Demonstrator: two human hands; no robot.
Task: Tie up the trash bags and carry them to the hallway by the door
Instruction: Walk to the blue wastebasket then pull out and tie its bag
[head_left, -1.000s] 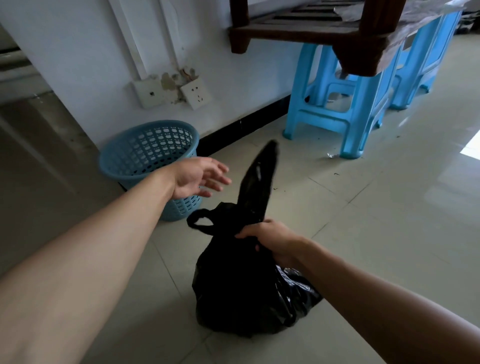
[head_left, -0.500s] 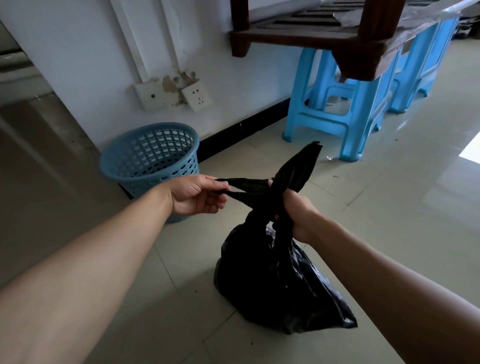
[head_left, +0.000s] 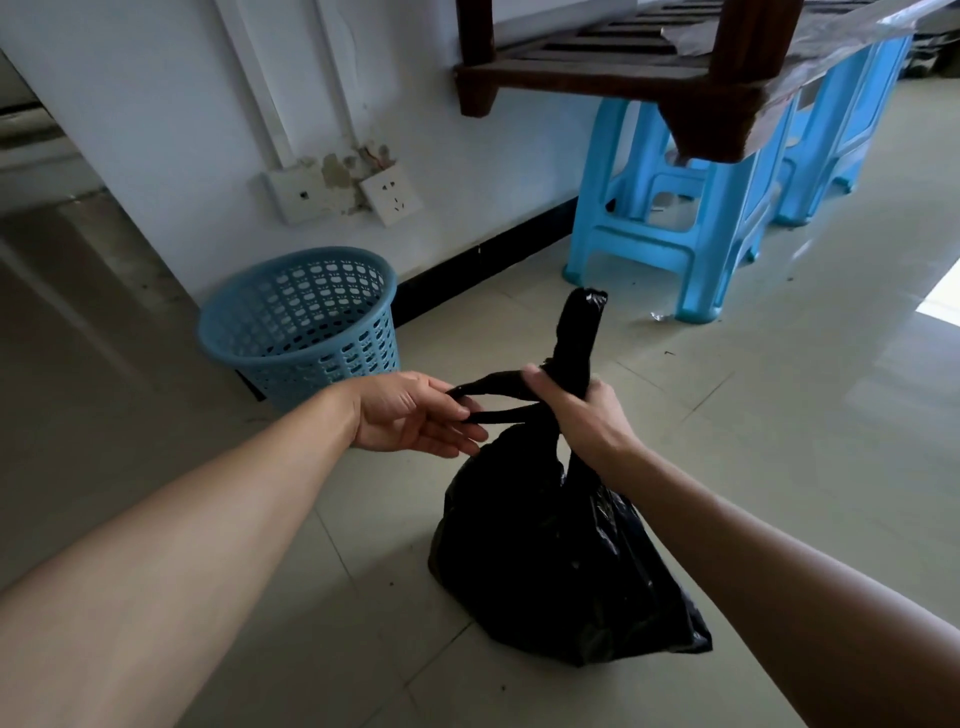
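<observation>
A full black trash bag (head_left: 550, 561) rests on the tiled floor in front of me. My right hand (head_left: 576, 415) is closed around one twisted handle of the bag, whose end sticks up above my fist. My left hand (head_left: 410, 413) pinches the bag's other handle loop, which stretches flat between the two hands. The hands are close together above the bag's body.
A light blue perforated wastebasket (head_left: 306, 322) stands by the white wall to the left. Blue plastic stools (head_left: 675, 208) stand behind under a dark wooden piece of furniture (head_left: 613, 67). Wall sockets (head_left: 389, 195) sit low on the wall. Tiled floor stretches to the right.
A second ago my left hand was open and apart from the bag; it then took the left handle loop. My right hand lifted its handle and the bag shifted right.
</observation>
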